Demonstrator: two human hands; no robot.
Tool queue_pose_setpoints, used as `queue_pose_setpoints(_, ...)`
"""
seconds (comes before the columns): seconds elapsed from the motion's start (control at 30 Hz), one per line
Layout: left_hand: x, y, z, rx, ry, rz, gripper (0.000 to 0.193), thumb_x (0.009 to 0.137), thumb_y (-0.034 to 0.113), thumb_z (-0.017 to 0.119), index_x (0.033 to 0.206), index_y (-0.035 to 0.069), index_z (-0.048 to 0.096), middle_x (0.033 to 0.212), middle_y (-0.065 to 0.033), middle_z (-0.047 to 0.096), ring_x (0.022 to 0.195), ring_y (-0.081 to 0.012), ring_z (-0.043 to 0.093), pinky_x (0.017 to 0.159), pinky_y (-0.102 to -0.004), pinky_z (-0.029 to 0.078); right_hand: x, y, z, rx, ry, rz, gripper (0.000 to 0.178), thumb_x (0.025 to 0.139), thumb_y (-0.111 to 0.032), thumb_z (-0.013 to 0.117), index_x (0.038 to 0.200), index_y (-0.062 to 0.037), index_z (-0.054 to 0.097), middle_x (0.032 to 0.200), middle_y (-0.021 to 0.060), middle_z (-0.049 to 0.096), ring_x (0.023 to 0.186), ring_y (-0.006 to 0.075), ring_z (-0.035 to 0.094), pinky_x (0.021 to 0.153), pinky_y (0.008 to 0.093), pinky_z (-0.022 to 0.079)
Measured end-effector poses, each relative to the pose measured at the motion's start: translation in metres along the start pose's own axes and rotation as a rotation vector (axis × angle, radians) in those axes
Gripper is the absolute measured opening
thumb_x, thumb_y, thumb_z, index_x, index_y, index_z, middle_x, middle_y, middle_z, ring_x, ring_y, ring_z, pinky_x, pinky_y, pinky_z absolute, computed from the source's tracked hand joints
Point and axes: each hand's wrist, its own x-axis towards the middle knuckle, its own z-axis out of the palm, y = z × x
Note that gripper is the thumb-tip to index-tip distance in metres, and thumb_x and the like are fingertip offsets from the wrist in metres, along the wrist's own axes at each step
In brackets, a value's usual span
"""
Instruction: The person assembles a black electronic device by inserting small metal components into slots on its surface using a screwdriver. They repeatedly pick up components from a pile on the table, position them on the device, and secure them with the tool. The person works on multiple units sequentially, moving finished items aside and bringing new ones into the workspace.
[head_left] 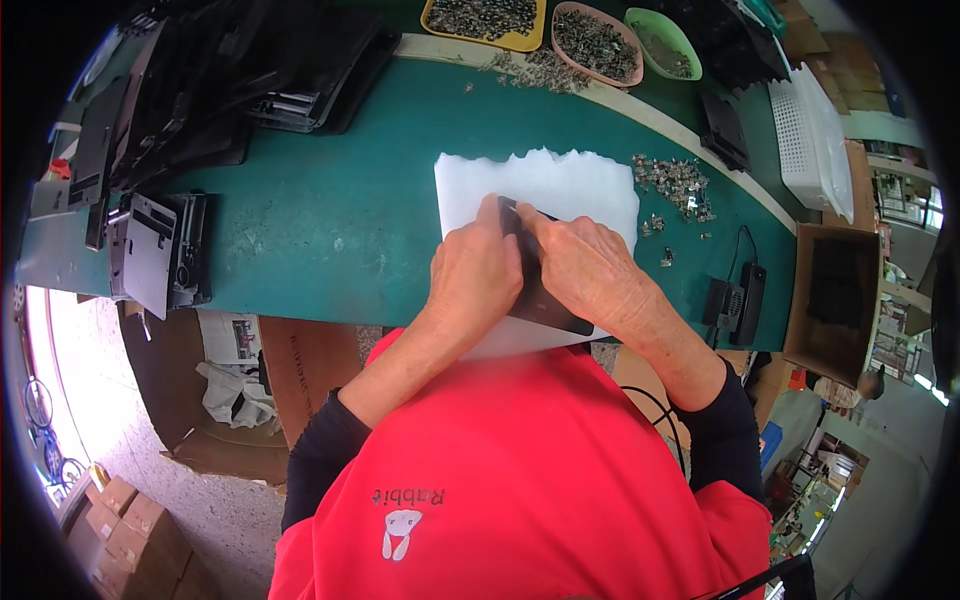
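A dark, flat, oblong panel (556, 306) lies aslant on a white foam sheet (590, 180) at the near edge of the table. My left hand (480, 262) is closed against the panel's left side, its index finger reaching to the far end. From the other side my right hand (592, 268) grips it, fingers bent and the index fingertip at the same far end. Both hands cover much of the panel, so whatever lies under the fingertips is hidden.
Small metal parts (678, 188) lie loose right of the foam. Yellow (540, 38), pink (632, 78) and green (692, 70) trays of small parts stand at the back. Black panels (330, 90) are stacked far left. A black adapter (748, 305) sits right; an open carton (230, 455) stands below left.
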Motion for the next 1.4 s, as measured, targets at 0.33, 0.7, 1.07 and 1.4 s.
queue_pose_setpoints(0.33,0.003,-0.007,0.010,0.014,0.004,0.039,0.033,0.087,0.004,0.050,0.116,-0.013,0.043,0.083,-0.0277,0.066,0.079,-0.0468,0.065,0.070,-0.0539,0.050,0.035,-0.023,-0.037,-0.198,-0.236,-0.040,0.016,0.083,-0.008,0.053,0.086,0.0027,0.064,0.085,0.0245,0.068,0.084,0.0400,0.067,0.073,0.0467,0.054)
queue_pose_setpoints(0.7,0.003,-0.007,0.011,0.105,0.081,0.086,0.038,0.090,0.008,0.052,0.121,-0.013,0.046,0.078,-0.0284,0.065,0.074,-0.0473,0.064,0.069,-0.0533,0.051,0.038,0.017,-0.033,-0.207,-0.265,-0.122,0.029,0.083,-0.004,0.049,0.104,-0.0041,0.069,0.088,0.0251,0.067,0.083,0.0426,0.065,0.072,0.0471,0.053)
queue_pose_setpoints(1.07,-0.001,-0.002,0.009,0.130,0.070,0.045,0.044,0.090,0.008,0.054,0.127,-0.015,0.047,0.078,-0.0279,0.065,0.074,-0.0448,0.065,0.070,-0.0504,0.051,0.010,0.037,-0.008,0.046,-0.063,-0.079,0.026,0.078,0.003,0.048,0.096,-0.0019,0.066,0.082,0.0261,0.066,0.083,0.0451,0.065,0.071,0.0497,0.054)
queue_pose_setpoints(1.4,0.000,0.001,0.008,0.125,0.070,0.038,0.044,0.090,0.007,0.053,0.127,-0.016,0.047,0.079,-0.0293,0.064,0.075,-0.0448,0.065,0.069,-0.0493,0.051,0.012,0.031,-0.009,-0.019,-0.074,-0.050,0.016,0.078,-0.001,0.051,0.088,0.0007,0.064,0.081,0.0247,0.066,0.080,0.0439,0.065,0.069,0.0490,0.053)
